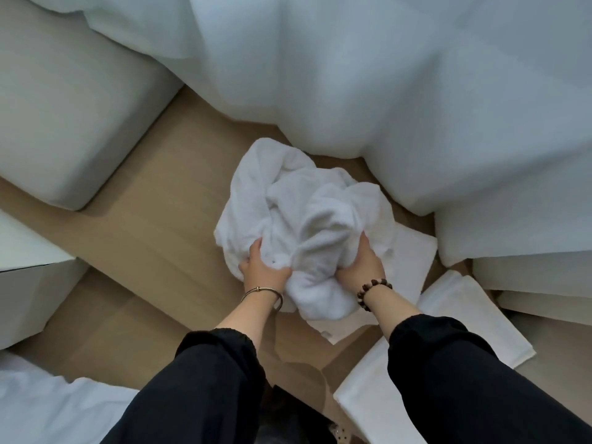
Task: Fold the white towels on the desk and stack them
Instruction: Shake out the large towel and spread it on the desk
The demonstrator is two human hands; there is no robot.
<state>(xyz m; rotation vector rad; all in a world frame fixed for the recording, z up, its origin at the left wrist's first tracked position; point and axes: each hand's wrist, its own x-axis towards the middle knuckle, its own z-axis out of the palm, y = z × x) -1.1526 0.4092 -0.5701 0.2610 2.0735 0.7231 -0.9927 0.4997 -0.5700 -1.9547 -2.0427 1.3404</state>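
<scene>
Two bare hands grip a crumpled white towel [301,219] bunched in a loose heap at the middle of a tan table [134,219]. On the left, the left hand [264,270] clutches the near-left edge of the cloth, its fingers [255,248] curled into the folds and closed on the fabric; a thin metal bangle [264,293] circles the wrist. On the right, the right hand [362,267] is buried in the near-right side of the same heap, its fingers [364,240] pressed into the terry and gathering it; a string of dark wooden beads [371,291] sits on that wrist. Black sleeves [448,363] cover both forearms.

Just right of the heap, and partly under it, lies a flat folded white towel [413,261]. Another folded white cloth [474,312] lies further right and nearer, tilted, and a third folded piece [362,395] sits at the near right beside the right sleeve. Pale sheer curtains [352,75] hang along the far side, their hems touching the table behind the heap. A pale cushioned block [64,123] stands at the far left, and rumpled white fabric [48,408] fills the near-left corner.
</scene>
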